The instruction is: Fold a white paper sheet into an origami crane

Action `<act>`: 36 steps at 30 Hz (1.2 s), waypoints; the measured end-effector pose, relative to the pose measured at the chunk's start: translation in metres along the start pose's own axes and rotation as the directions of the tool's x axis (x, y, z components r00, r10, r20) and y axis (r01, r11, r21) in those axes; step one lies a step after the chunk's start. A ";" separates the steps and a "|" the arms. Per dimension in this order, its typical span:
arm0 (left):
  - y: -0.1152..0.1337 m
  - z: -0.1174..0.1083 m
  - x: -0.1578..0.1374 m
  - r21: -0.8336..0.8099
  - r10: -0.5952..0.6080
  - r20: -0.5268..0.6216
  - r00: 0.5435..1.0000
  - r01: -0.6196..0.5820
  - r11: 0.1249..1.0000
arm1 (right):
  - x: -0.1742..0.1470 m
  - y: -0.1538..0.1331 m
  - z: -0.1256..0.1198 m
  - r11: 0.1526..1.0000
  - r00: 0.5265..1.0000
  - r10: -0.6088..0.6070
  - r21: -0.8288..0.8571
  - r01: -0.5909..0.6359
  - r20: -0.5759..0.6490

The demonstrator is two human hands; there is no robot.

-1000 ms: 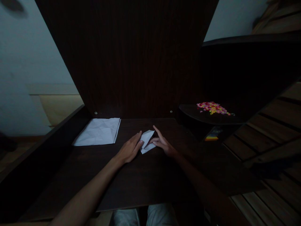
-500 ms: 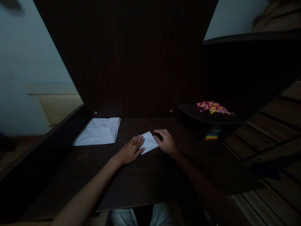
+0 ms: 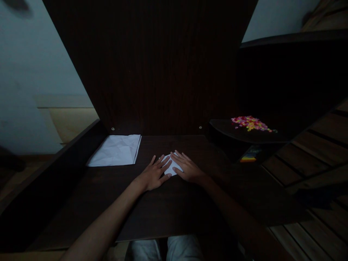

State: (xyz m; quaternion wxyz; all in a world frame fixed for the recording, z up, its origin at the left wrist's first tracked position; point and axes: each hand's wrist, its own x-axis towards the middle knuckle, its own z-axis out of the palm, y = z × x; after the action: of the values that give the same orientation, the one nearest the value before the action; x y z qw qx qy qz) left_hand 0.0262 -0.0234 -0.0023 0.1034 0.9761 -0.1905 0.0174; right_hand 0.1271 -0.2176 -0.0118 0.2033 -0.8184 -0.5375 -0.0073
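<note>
A small piece of folded white paper (image 3: 171, 168) lies on the dark wooden desk (image 3: 168, 206) in front of me. My left hand (image 3: 154, 174) rests on its left side, palm down with the fingers spread. From the right, my right hand (image 3: 187, 168) lies flat over the paper's right and upper part, fingers stretched out. Both hands press on the sheet without gripping it, and they cover much of its outline. Its folds are hard to make out in the dim light.
Larger white sheets (image 3: 115, 150), creased and stacked, lie at the back left beside the desk's raised side board (image 3: 54, 174). A heap of small pink, red and yellow pieces (image 3: 251, 123) sits on the corner shelf (image 3: 231, 132) at right. Below it is a rainbow-coloured item (image 3: 248, 158).
My right hand has moved left and flattened onto the paper, where before its fingers were curved at the right edge. My left hand's fingers have spread wider.
</note>
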 end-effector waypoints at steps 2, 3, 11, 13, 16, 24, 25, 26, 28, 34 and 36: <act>0.000 -0.001 0.000 0.005 0.001 0.022 1.000 -0.002 1.000 | 0.001 0.000 -0.001 1.000 1.000 0.001 0.000 -0.001 0.030; 0.000 -0.001 0.000 0.007 0.002 0.031 1.000 -0.002 1.000 | 0.001 0.000 -0.001 1.000 0.999 0.006 0.000 -0.006 0.042; -0.001 -0.004 -0.001 -0.015 -0.002 0.049 0.999 0.003 1.000 | 0.000 -0.003 -0.007 0.998 0.994 0.057 -0.019 -0.055 0.096; -0.002 -0.006 -0.002 -0.026 -0.006 0.047 0.999 0.008 1.000 | 0.000 -0.004 -0.007 0.998 0.992 0.065 -0.029 -0.062 0.104; -0.005 -0.007 -0.004 -0.022 -0.038 0.038 0.999 0.039 0.999 | 0.001 -0.007 -0.007 0.996 0.990 0.090 -0.039 -0.086 0.105; -0.022 -0.001 -0.002 0.008 -0.228 -0.052 0.972 0.229 0.973 | 0.002 -0.004 -0.007 0.953 0.952 0.304 0.003 -0.304 -0.048; -0.023 0.000 -0.001 0.004 -0.235 -0.062 0.970 0.235 0.972 | 0.002 -0.003 -0.006 0.949 0.948 0.314 0.026 -0.313 -0.053; -0.024 0.000 0.000 -0.001 -0.238 -0.069 0.969 0.239 0.971 | 0.001 -0.002 -0.005 0.948 0.947 0.318 0.055 -0.315 -0.056; -0.024 0.001 0.001 -0.017 -0.239 -0.081 0.968 0.238 0.971 | 0.002 -0.001 -0.003 0.944 0.946 0.317 0.125 -0.307 -0.071; -0.023 0.001 0.003 -0.162 -0.236 -0.120 0.964 0.215 0.963 | 0.004 0.001 0.002 0.902 0.923 0.325 0.362 -0.237 -0.207; -0.023 0.000 0.003 -0.227 -0.253 -0.136 0.958 0.219 0.949 | 0.006 0.002 0.003 0.873 0.902 0.338 0.447 -0.194 -0.269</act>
State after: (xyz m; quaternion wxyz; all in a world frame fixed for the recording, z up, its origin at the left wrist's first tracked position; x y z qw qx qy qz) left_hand 0.0378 -0.0036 -0.0070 0.2225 0.9707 -0.0636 0.0649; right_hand 0.1308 -0.2122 -0.0140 0.4586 -0.8106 -0.3642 -0.0069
